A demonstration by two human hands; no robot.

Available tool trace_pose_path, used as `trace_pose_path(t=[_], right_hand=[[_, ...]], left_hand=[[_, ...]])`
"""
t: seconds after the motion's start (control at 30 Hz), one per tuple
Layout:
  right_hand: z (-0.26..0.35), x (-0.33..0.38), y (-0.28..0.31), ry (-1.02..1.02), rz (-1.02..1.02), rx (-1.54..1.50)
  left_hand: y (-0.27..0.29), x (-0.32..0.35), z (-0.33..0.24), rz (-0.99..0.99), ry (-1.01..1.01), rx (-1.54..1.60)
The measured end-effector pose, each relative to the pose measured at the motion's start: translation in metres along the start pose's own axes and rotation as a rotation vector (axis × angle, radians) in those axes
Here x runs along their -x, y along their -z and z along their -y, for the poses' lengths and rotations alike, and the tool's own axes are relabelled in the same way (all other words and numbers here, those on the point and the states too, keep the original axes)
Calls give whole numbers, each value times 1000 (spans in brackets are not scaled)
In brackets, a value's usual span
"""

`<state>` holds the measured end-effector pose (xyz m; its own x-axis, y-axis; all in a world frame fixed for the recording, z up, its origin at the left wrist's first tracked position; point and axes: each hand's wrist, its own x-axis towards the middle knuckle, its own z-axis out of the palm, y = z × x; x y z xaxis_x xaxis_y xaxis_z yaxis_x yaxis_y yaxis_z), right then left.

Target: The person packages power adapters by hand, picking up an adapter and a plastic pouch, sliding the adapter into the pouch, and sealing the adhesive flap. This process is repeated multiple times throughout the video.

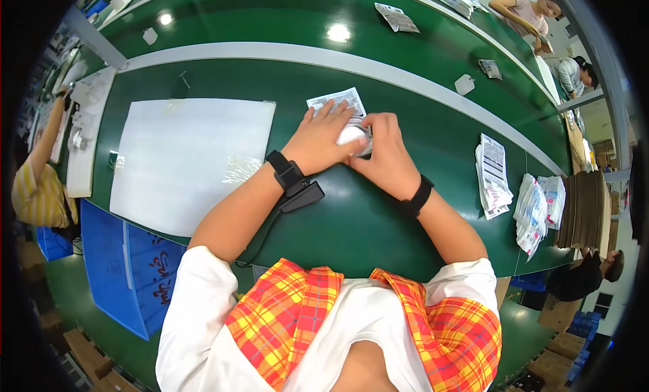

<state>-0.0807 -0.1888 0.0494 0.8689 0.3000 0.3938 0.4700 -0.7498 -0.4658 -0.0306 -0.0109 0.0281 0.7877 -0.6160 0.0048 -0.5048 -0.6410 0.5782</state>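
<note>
A small packet (356,99) with printed white paper lies on the green table in front of me. My left hand (323,136) rests on it, its fingers stretched out and spread over the print. A smooth white rounded part (351,134) of the packet, or a thing in it, shows between my hands, with my left thumb across it. At its right edge my right hand (387,154) has bent fingers and thumb closing on the packet's side. The fingertips partly hide what they grip. A black strap with a small box (295,182) sits on my left wrist.
A white sheet (189,162) is taped down at the left. Printed packets (493,175) and plastic-wrapped packs (534,213) lie at the right, beside stacked cardboard (583,209). A raised rail (304,56) divides off the far belt, which carries scattered packets. A blue bin (111,270) stands lower left. Other people work around.
</note>
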Motion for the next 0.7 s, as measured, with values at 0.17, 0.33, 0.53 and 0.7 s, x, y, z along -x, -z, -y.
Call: trace_pose_path(t=[0.17,0.33,0.53,0.7], right_hand=[[-17,-20,-3,-247,148,-185],[-16,-24,1,-327,305,-215],[-3,-26,17,-236,277,-346],[-5,-38,42,-643,30,-1409]], left_hand=[[-14,6,-5,-224,-104,-164],[-1,-1,6,-249,-120,-68],[37,-10,6,-105,158,51],[22,-12,14,-142,-146,1156]])
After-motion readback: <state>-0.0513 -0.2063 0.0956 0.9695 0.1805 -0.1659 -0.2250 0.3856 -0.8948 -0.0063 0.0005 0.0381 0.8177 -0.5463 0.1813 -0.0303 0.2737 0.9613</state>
